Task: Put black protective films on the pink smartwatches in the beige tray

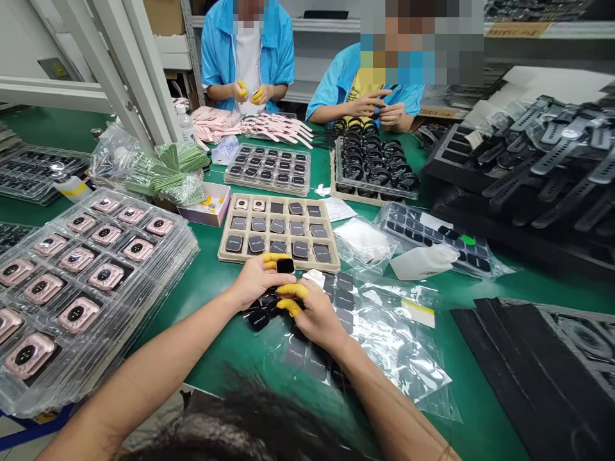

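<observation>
My left hand (257, 280) pinches a small black watch body (285, 266) between yellow finger cots, just above the green table. My right hand (314, 314) sits right beside it, fingers curled, yellow cots on thumb and forefinger, close to the watch body and a bit of white material (314, 276); what it grips is unclear. Under both hands lie black protective film pieces (343, 291) on a clear plastic bag (394, 346). Just beyond is a beige tray (278, 232) holding several black watch bodies and two pink ones.
Stacked clear trays of pink watches (77, 282) fill the left. Black foam sheets (542, 365) lie at right, grey straps (552, 153) behind them. Two people in blue coats work across the table, near a tray of black straps (375, 166) and green straps (177, 169).
</observation>
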### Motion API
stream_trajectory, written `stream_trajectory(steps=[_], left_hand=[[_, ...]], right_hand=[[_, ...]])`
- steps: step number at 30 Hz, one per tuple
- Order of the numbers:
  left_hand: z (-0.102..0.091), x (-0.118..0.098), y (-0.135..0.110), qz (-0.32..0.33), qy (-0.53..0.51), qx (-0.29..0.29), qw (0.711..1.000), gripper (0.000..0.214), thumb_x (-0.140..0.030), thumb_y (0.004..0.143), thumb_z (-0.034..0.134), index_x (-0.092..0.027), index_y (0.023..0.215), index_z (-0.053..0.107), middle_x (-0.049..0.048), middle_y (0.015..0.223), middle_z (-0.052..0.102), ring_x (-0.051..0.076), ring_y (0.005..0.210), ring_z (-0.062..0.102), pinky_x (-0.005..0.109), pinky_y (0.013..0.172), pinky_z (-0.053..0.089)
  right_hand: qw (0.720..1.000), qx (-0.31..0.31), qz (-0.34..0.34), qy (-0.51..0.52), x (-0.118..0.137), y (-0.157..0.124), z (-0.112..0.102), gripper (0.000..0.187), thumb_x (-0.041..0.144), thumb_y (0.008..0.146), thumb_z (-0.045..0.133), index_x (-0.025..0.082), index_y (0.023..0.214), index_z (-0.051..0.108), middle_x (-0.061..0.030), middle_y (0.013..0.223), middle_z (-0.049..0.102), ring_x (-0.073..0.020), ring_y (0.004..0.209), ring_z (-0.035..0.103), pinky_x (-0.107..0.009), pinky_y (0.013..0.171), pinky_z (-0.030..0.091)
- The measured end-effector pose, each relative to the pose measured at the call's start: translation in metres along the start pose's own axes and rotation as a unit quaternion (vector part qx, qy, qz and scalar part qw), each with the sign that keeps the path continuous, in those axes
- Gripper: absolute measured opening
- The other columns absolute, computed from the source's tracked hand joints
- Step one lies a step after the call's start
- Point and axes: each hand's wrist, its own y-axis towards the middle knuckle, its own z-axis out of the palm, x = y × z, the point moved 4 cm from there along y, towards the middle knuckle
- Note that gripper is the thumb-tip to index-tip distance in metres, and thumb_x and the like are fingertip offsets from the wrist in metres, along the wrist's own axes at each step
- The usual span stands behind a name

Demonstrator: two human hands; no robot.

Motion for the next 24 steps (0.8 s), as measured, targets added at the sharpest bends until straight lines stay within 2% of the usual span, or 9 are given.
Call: stream_trajectory(steps=[3, 5, 8, 10, 12, 14, 16, 20, 24], left_hand=[[0.0, 0.0, 0.0, 0.0, 0.005, -0.008, 1.0, 0.061, -0.018, 0.057, 0.096, -0.014, 0.112, 0.069, 0.0078, 0.102, 0.078, 0.013, 0.075, 0.071, 0.033, 0.081, 0.059], [0.001, -0.001, 0.0, 0.001, 0.014, -0.015, 1.0, 0.062, -0.019, 0.057, 0.096, -0.014, 0.112, 0.068, 0.0068, 0.1, 0.078, 0.013, 0.071, 0.07, 0.032, 0.077, 0.058], [0.001, -0.001, 0.0, 0.022, 0.055, -0.02, 0.998, 0.062, -0.02, 0.057, 0.095, -0.014, 0.112, 0.067, 0.0051, 0.091, 0.077, 0.014, 0.073, 0.071, 0.03, 0.077, 0.057], [0.002, 0.0, -0.001, 0.035, 0.123, -0.019, 0.992, 0.061, -0.022, 0.059, 0.094, -0.013, 0.113, 0.067, 0.0025, 0.08, 0.075, 0.014, 0.069, 0.069, 0.028, 0.072, 0.055], [0.004, 0.004, -0.002, 0.043, 0.21, -0.006, 0.977, 0.059, -0.023, 0.061, 0.093, -0.012, 0.114, 0.069, 0.0005, 0.072, 0.072, 0.014, 0.065, 0.067, 0.026, 0.065, 0.052], [0.007, 0.007, -0.005, 0.052, 0.286, 0.023, 0.956, 0.055, -0.023, 0.063, 0.09, -0.014, 0.114, 0.072, -0.0004, 0.069, 0.071, 0.015, 0.064, 0.067, 0.025, 0.062, 0.051], [0.01, 0.008, -0.007, 0.064, 0.339, 0.049, 0.937, 0.053, -0.022, 0.064, 0.087, -0.016, 0.115, 0.074, -0.001, 0.07, 0.072, 0.015, 0.065, 0.067, 0.025, 0.062, 0.051], [0.012, 0.007, -0.008, 0.072, 0.37, 0.054, 0.925, 0.054, -0.025, 0.064, 0.088, -0.017, 0.115, 0.075, -0.0008, 0.073, 0.074, 0.017, 0.068, 0.07, 0.025, 0.064, 0.052], [0.013, 0.006, -0.009, 0.069, 0.393, 0.052, 0.915, 0.052, -0.025, 0.064, 0.087, -0.016, 0.114, 0.076, -0.0008, 0.071, 0.074, 0.017, 0.067, 0.07, 0.024, 0.063, 0.051]], right_hand=[[0.999, -0.014, -0.03, 0.006, 0.006, 0.002, -0.003, 0.021, 0.016, 0.095, 0.055, 0.026, 0.101, 0.073, -0.0037, 0.079, 0.068, -0.0216, 0.074, 0.06, -0.037, 0.065, 0.05], [0.997, -0.013, -0.068, 0.028, 0.014, 0.002, -0.012, 0.026, 0.013, 0.094, 0.055, 0.029, 0.1, 0.074, -0.0034, 0.081, 0.072, -0.0229, 0.08, 0.062, -0.04, 0.071, 0.051], [0.989, -0.023, -0.084, 0.116, 0.026, 0.001, -0.036, 0.018, 0.021, 0.094, 0.063, 0.032, 0.091, 0.077, -0.0041, 0.106, 0.075, -0.0271, 0.104, 0.063, -0.049, 0.09, 0.052], [0.966, -0.071, -0.012, 0.247, 0.024, 0.0, -0.056, 0.011, 0.036, 0.092, 0.07, 0.032, 0.083, 0.075, -0.0038, 0.109, 0.073, -0.0258, 0.1, 0.065, -0.048, 0.088, 0.055], [0.922, -0.114, 0.118, 0.35, 0.012, -0.002, -0.064, 0.016, 0.045, 0.088, 0.075, 0.03, 0.083, 0.074, -0.003, 0.094, 0.072, -0.0204, 0.08, 0.066, -0.039, 0.073, 0.057], [0.892, -0.122, 0.243, 0.36, -0.001, -0.006, -0.061, 0.023, 0.048, 0.08, 0.082, 0.027, 0.089, 0.074, -0.0021, 0.082, 0.071, -0.0173, 0.07, 0.065, -0.034, 0.066, 0.057], [0.879, -0.115, 0.326, 0.328, -0.013, -0.009, -0.052, 0.037, 0.049, 0.073, 0.086, 0.023, 0.095, 0.075, -0.004, 0.083, 0.073, -0.0182, 0.073, 0.067, -0.034, 0.069, 0.059], [0.867, -0.112, 0.386, 0.294, -0.033, -0.013, -0.035, 0.04, 0.048, 0.066, 0.089, 0.019, 0.089, 0.073, -0.0057, 0.084, 0.074, -0.0193, 0.077, 0.07, -0.033, 0.071, 0.062], [0.882, -0.104, 0.363, 0.282, -0.038, -0.014, -0.029, 0.032, 0.046, 0.07, 0.086, 0.02, 0.083, 0.072, -0.0049, 0.079, 0.074, -0.0194, 0.072, 0.071, -0.033, 0.065, 0.064]])
